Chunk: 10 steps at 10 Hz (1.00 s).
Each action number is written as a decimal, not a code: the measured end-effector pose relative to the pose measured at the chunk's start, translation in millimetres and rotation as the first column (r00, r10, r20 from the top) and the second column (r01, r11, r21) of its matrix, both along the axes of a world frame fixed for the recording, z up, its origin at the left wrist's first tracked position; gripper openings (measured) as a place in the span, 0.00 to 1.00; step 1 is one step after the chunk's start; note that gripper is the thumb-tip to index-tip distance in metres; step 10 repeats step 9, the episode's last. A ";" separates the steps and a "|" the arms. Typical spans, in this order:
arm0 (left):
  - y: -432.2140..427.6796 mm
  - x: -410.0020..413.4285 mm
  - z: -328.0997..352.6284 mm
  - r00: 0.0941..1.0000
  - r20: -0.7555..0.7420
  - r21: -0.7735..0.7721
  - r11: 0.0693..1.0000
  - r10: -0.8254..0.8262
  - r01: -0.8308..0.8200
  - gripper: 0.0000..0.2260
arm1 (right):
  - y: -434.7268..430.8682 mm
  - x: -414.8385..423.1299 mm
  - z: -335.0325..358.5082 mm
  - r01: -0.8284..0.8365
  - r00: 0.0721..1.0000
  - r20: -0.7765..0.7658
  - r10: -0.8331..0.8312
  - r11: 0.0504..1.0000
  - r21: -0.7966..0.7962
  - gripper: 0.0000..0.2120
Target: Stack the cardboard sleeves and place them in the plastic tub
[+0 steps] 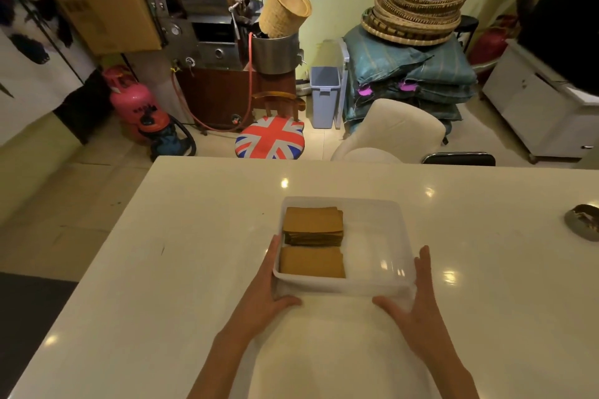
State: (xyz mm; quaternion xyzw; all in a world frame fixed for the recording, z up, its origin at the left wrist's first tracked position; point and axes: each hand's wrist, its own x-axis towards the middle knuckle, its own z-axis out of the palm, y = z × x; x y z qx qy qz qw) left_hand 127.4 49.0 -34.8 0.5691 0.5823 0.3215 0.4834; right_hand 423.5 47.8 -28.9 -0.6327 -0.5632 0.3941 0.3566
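Note:
A translucent white plastic tub [382,285] sits on the white table in front of me. Two stacks of brown cardboard sleeves lie in its left half: a thicker stack [313,224] at the back and a flat stack [311,262] at the front. The tub's right half shows only its bare floor. My left hand [264,296] presses flat against the tub's left wall, thumb along the front wall. My right hand [413,308] lies against the right front corner, fingers up the right wall. Both hands cup the tub from outside.
A glossy white table [181,253] stretches wide on both sides. A dark round dish [583,222] lies near the right edge. Beyond the far edge stand a flag-patterned stool [269,138], a white chair [389,133] and a black chair back [458,159].

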 end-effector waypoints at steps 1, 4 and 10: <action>-7.1 -3.1 -6.7 0.998 -0.062 -0.020 0.999 0.027 -0.029 0.49 | -5.3 -2.1 -5.7 0.027 0.999 0.023 -0.026 0.999 -0.031 0.54; -11.3 6.6 -13.6 0.981 -0.122 0.023 0.988 0.154 -0.152 0.41 | -6.6 5.5 -22.9 0.102 0.979 0.176 -0.105 0.994 0.027 0.32; 26.1 5.3 99.4 0.665 -0.747 0.288 0.906 0.008 0.312 0.47 | 14.7 5.9 77.0 -0.332 0.843 0.515 0.154 0.903 0.273 0.39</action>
